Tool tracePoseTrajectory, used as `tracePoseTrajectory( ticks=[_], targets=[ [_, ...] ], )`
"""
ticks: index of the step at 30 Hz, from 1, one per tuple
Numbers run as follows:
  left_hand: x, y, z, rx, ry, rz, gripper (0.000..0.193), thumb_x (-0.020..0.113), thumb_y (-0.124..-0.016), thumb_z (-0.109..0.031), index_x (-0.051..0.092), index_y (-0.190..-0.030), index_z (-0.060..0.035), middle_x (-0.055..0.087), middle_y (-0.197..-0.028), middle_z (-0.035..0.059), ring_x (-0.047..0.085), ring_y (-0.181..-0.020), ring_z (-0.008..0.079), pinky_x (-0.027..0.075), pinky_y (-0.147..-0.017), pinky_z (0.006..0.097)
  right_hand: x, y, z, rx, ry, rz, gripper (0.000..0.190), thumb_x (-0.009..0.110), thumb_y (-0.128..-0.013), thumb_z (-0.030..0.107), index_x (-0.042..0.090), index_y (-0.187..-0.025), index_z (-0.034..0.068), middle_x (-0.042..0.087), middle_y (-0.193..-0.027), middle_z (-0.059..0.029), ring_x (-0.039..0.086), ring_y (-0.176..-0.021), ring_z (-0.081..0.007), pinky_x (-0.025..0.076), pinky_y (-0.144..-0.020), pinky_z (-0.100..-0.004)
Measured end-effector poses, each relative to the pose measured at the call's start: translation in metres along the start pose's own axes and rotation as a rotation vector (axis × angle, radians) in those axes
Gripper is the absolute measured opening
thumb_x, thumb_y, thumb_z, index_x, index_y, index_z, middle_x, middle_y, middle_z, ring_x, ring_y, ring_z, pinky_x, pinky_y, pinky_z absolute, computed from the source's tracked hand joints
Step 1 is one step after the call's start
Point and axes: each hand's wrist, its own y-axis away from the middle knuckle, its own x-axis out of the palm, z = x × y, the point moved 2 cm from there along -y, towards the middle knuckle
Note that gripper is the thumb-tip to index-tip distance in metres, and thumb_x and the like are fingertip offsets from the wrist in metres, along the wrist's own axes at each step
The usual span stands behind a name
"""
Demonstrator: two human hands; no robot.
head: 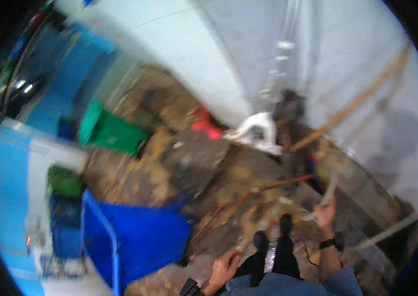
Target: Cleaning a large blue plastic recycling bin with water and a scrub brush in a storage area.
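My right hand (325, 214) is closed around a pale hose or rope (331, 187), at the lower right; blur hides which of the two it is. The pale length runs upward from the fingers, and a loose part of it lies just left of the hand. Low in the picture, my left hand (226, 264) is held in front of my left side with its fingers curled. Whether those fingers hold anything cannot be told. My shoes (286, 224) stand on the wet, brown-stained floor between the two hands.
A large blue bin (146, 236) stands at my left, with a green bin (114, 133) beyond it. Ahead, a white object (262, 129) and a red one (207, 124) lie by the pale wall (209, 55). A wooden pole (353, 107) leans at the right wall.
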Motion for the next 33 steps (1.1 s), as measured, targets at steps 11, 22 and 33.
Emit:
tracePoseTrajectory(
  ticks=[11,22,33],
  targets=[
    [0.104,-0.110,-0.165,0.212,0.788,0.676,0.050,0.047,-0.098,-0.039,0.040,-0.131,-0.0028,0.061,-0.107,0.0150,0.062,-0.096,0.0238,0.051,-0.085,0.0367,-0.038,0.183,0.140,-0.529,0.199,0.220,0.082,0.073,-0.076,0.031,0.030,-0.143,0.011,0.059,-0.099,-0.0209,0.060,-0.082,-0.0406,0.048,-0.068,-0.0448],
    [0.110,-0.060,-0.205,0.045,0.731,0.365,0.024,0.053,-0.096,-0.027,0.063,-0.099,-0.0057,0.054,-0.067,0.0058,0.059,-0.063,0.0241,0.052,-0.066,0.0395,-0.262,0.069,0.139,-0.270,0.454,-0.485,0.028,0.052,-0.090,0.037,0.061,-0.094,0.011,0.065,-0.077,-0.0139,0.063,-0.071,-0.0359,0.050,-0.063,-0.0453],
    [0.188,-0.027,-0.282,0.142,0.732,0.187,0.026,0.051,-0.098,-0.027,0.053,-0.077,-0.0110,0.038,-0.055,-0.0047,0.030,-0.044,0.0065,0.027,-0.042,0.0258,-0.666,-0.088,0.147,0.046,0.576,-1.128,0.034,0.050,-0.091,0.038,0.058,-0.089,0.006,0.065,-0.085,-0.0180,0.063,-0.083,-0.0385,0.048,-0.070,-0.0492]
  ],
)
